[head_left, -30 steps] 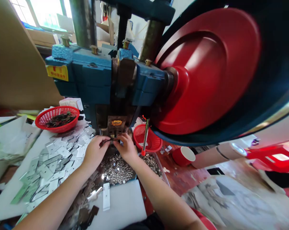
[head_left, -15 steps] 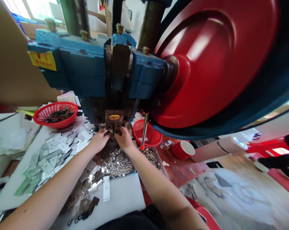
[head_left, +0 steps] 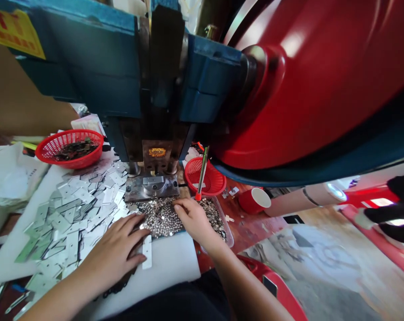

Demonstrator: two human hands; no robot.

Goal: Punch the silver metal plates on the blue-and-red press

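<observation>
My left hand (head_left: pixel 120 247) is low over the loose flat metal pieces, palm down with its fingers spread apart. Beside its fingertips lies a narrow pale metal plate (head_left: pixel 147 253) with small holes. My right hand (head_left: pixel 197 223) reaches to the right edge of a heap of small shiny metal studs (head_left: pixel 162 218). Its thumb and fingertips are drawn together there; whatever may be between them is too small to make out. Just behind the heap sits the metal die block (head_left: pixel 151 187) of a blue press (head_left: pixel 98 80), with no hand on it.
Many flat metal plates (head_left: pixel 68 209) spread across the left side. Red baskets stand at the left (head_left: pixel 70 160) and right (head_left: pixel 218 178) of the press. A clear tub of small parts (head_left: pixel 218 218) and a red cup (head_left: pixel 254 200) are at right. The big red wheel (head_left: pixel 309 89) overhangs them.
Both hands have come back from under the press head. The left moved to the loose pieces with its fingers opened out, the right to the studs. The view has tilted down and closer.
</observation>
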